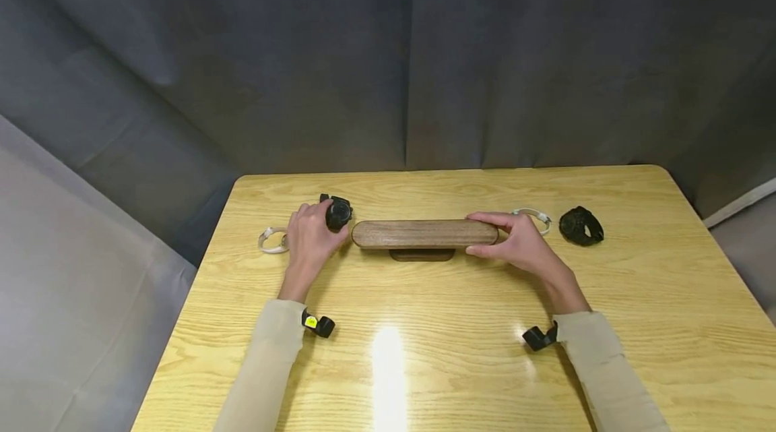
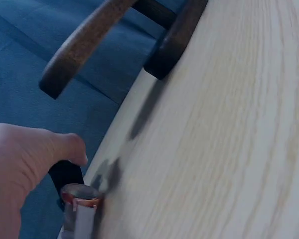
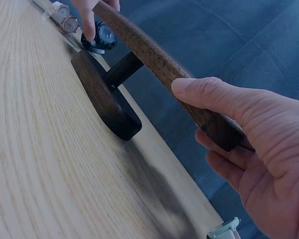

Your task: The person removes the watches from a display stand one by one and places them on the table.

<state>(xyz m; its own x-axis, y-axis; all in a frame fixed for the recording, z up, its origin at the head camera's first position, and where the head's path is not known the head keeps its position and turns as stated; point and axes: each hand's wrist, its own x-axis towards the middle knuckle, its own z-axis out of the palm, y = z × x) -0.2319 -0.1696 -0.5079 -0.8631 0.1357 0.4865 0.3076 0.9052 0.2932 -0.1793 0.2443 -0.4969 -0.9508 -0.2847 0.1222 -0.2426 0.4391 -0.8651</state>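
Note:
A dark wooden T-shaped stand [image 1: 418,234] stands on the table, its long rounded bar raised on a post over a smaller base [image 3: 107,99]. My right hand [image 1: 524,243] grips the bar's right end, thumb on the near side and fingers on the far side. Just off the bar's left end, my left hand [image 1: 308,233] holds a black wristwatch [image 1: 338,214] between thumb and fingers, close to the tabletop. In the left wrist view only part of that hand [image 2: 35,154] shows, with a black strap under the thumb.
A pale-strapped watch [image 1: 274,250] lies left of my left hand. Two small watches, one with a rose-coloured case [image 3: 70,24], show in the right wrist view. Right of the stand are a white watch [image 1: 533,211] and another black watch [image 1: 570,226]. A dark curtain [image 1: 412,81] hangs behind the table.

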